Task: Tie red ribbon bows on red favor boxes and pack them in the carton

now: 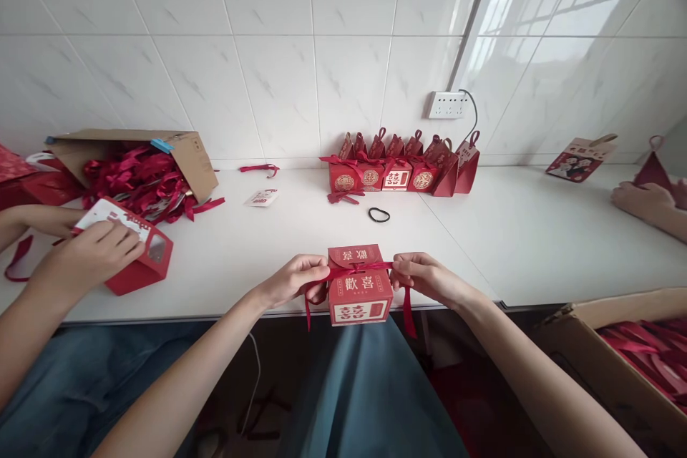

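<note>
In front of me a red gift box (358,293) with gold and white lettering sits at the table's front edge. A dark red ribbon (361,268) runs across its top, crossed near the middle. My left hand (300,278) pinches one side of the ribbon at the box's left edge, and a loose tail hangs below the fingers. On the other side my right hand (424,275) pinches the ribbon's opposite part, its tail dangling beneath. Between both hands the ribbon is stretched fairly straight.
Finished-looking red boxes (394,175) stand in a row by the wall. A black band (378,215) and a small card (262,197) lie nearer. At left, a carton (201,168) spills ribbons beside a co-worker's hands (89,257). Another person's hand (647,202) and an open carton (580,322) are at right.
</note>
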A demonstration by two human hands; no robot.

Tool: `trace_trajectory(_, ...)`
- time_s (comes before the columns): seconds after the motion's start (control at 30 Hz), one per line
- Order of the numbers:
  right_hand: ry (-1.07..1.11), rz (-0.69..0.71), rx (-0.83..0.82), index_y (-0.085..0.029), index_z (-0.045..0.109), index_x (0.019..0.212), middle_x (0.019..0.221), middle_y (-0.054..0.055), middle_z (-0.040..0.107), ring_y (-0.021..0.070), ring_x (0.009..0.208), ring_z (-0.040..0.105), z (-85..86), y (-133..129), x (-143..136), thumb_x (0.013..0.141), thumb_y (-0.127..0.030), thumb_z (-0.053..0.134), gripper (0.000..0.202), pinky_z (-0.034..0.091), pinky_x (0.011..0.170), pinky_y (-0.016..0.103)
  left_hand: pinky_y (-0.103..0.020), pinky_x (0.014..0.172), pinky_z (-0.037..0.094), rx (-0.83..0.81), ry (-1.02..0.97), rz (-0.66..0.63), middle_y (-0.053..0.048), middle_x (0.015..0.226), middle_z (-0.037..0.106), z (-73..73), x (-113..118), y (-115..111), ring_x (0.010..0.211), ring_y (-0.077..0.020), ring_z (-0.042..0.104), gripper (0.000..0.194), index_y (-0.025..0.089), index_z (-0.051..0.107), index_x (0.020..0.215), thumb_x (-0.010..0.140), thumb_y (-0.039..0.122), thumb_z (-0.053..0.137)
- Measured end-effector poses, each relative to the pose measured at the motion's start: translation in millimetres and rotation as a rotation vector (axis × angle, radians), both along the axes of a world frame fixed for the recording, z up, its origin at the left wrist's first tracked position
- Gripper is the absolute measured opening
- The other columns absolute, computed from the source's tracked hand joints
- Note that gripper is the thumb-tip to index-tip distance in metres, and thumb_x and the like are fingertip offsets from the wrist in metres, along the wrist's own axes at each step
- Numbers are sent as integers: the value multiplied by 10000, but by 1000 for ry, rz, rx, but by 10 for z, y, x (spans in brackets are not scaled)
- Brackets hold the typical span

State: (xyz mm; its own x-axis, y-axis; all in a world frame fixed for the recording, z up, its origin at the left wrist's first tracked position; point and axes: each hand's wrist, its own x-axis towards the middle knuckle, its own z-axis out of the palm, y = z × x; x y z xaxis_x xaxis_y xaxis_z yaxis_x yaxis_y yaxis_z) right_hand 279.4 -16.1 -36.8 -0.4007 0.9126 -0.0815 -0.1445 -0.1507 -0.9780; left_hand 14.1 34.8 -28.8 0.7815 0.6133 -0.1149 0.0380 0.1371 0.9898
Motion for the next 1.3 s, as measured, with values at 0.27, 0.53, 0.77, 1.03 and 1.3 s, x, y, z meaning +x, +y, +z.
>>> trace_trajectory(0.27, -286, -85, 120, -183, 463, 485, 492, -27, 452, 107, 511, 408, 9, 11, 4, 754, -353, 550, 330, 341, 593, 283, -207, 510, 399, 66, 77, -2, 46, 452, 491, 68, -59, -10, 452, -75, 480, 364, 161, 453, 609, 799, 436, 597)
trace_trajectory(0.53, -189, 47, -18, -166, 541, 647, 538, 1, 558, 147, 550, 562, 146, 123, -57, 782, -637, 517, 490, 426, 647, 302, -201, 455, 382, 134, 228, 40, 14, 585, 553, 333, -32, -136, 511, -95, 535, 320, 153, 497, 673, 856, 416, 500)
trace_trajectory(0.77, -282, 126, 179, -145, 621, 720, 693, 12, 604, 119, 667, 530, 489, 43, -36, 770, -470, 656, 331, 402, 664, 267, -197, 432, 338, 126, 221, 93, 47, 523, 474, 400, -12, -172, 462, -72, 458, 326, 163, 450, 656, 836, 422, 529)
trace_trajectory(1.03, -314, -1, 409, -172, 725, 890, 1022, 82, 688, 224, 924, 631, 533, 77, -379, 766, -471, 642, 335, 492, 792, 351, -208, 449, 359, 200, 255, 109, 42, 526, 481, 415, 35, -152, 464, -81, 462, 313, 168, 457, 652, 849, 408, 492)
trace_trajectory(1.3, -490, -298, 597, -197, 718, 808, 871, 54, 706, 198, 816, 634, 321, 107, -592, 817, -353, 578, 209, 484, 768, 325, -210, 483, 357, 329, 356, 189, 75, 534, 459, 447, -3, -235, 478, -88, 443, 215, 187, 484, 859, 846, 402, 499)
